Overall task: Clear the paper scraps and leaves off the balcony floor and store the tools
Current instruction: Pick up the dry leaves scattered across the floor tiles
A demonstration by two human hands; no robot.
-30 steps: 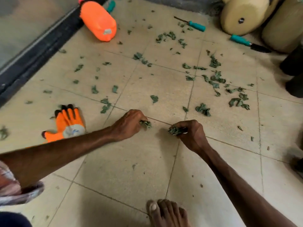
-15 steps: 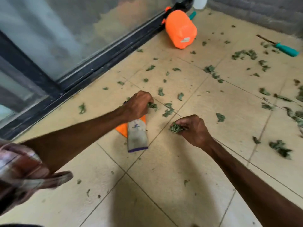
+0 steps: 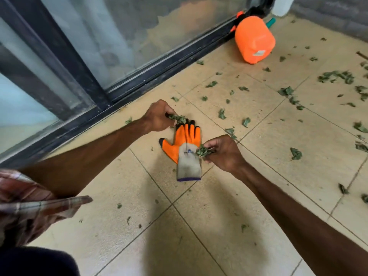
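While left hand (image 3: 158, 117) and right hand (image 3: 224, 153) pinch leaves (image 3: 202, 152), orange glove (image 3: 186, 143) between them.

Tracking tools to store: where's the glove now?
Head view, centre: the glove lies flat on the floor, fingertips by the left hand, cuff by the right hand.

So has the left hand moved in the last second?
Yes. The left hand moved toward the sliding door track, now at the orange glove's fingertips.

A teal handle (image 3: 271, 22) is mostly hidden behind the orange jug (image 3: 253, 39). The top edge cuts off a white container (image 3: 281, 5); the right edge, a thin brown stick (image 3: 362, 55). The plaid sleeve (image 3: 29, 204) is blurred.
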